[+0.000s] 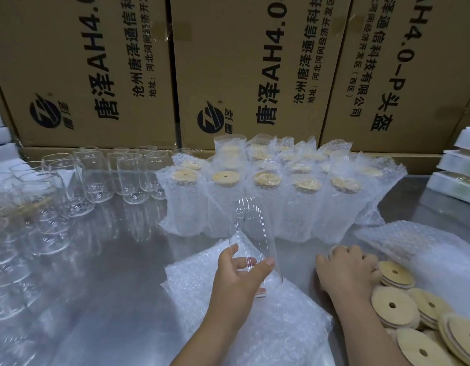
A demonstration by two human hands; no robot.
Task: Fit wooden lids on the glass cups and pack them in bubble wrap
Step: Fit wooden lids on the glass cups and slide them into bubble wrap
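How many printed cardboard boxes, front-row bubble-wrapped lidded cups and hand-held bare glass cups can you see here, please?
Printed cardboard boxes: 3
Bubble-wrapped lidded cups, front row: 5
Bare glass cup held in the left hand: 1
Total: 9
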